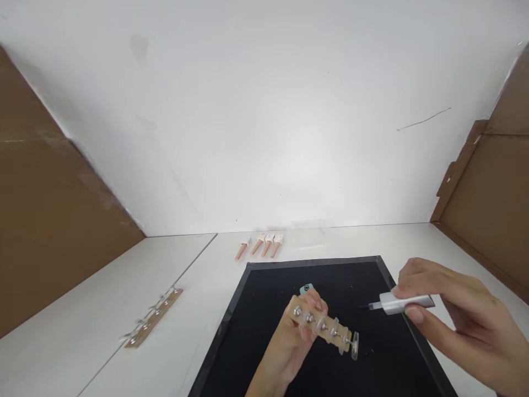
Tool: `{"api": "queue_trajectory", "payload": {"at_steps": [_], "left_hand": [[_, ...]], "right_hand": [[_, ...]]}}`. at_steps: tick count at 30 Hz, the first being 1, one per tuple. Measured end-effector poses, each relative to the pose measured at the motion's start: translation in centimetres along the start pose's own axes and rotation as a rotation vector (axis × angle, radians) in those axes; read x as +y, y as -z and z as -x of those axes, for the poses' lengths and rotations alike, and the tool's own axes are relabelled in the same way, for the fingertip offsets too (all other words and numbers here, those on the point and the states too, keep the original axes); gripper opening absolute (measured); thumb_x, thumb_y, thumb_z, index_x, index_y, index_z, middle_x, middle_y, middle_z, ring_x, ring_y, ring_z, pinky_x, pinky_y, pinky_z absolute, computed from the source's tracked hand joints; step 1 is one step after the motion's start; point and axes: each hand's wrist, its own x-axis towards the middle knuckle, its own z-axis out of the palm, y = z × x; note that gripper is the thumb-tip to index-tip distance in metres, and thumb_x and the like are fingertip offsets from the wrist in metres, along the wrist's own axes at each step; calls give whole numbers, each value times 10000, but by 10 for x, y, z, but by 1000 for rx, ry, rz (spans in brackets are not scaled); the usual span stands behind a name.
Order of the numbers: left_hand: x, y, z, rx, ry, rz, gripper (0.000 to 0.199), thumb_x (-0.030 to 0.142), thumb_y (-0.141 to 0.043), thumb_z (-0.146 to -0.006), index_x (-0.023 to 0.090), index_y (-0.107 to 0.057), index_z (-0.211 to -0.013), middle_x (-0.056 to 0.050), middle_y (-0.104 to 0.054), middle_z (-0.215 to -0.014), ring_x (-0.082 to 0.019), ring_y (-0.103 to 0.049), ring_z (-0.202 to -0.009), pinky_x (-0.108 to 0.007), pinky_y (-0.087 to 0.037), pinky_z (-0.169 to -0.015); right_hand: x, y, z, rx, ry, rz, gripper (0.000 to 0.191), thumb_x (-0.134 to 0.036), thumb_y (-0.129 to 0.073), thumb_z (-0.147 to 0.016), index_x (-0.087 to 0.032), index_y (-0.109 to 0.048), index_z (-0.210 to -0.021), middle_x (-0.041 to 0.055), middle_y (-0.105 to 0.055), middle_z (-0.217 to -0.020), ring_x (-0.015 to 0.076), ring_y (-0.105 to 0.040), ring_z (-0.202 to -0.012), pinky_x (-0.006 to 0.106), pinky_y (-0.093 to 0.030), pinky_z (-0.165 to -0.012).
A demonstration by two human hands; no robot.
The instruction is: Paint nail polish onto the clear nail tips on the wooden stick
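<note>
My left hand (303, 325) grips a wooden nail-tip stand (333, 335) above the black mat. Along the strip stand several silver studs bearing clear nail tips (355, 346); the tip at the right end stands out sideways. A small light teal piece with a dark round mark (306, 289) shows behind my left fingers; what it belongs to is hidden. In my right hand (450, 309), thumb and fingers pinch the silver-white cap of a nail polish brush (397, 303). Its thin dark bristles point left towards the stand, apart from the tips.
A black mat with a grey border (314, 263) lies on the white table. To the left is a second wooden stand (154, 320) with clear tips. Several small peach-coloured pieces with white ends (268, 245) lie behind the mat. Cardboard walls (49, 193) flank both sides.
</note>
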Motion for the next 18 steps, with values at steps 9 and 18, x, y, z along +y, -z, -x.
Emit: {"api": "queue_trajectory", "payload": {"at_steps": [9,18], "left_hand": [[0,-6,3,211,148,143,366,327,-829,-475,170,-701,-779,-12,-670,-766,-131,-622,-678,-251,-490,-658],[-5,-18,3,28,218,221,307,310,-813,-515,157,-711,-761,9,-698,-700,-72,-618,-595,-185,-484,-598]], "right_hand": [[-27,-8,-10,4,-19,75,209,-50,-493,-808,-235,-503,-905,-14,-542,-707,118,-534,-584,214,-443,-499],[-27,-18,-21,16,12,106,158,-63,-482,-798,-197,-563,-821,8,-610,-636,139,-544,-549,225,-440,-464]]}}
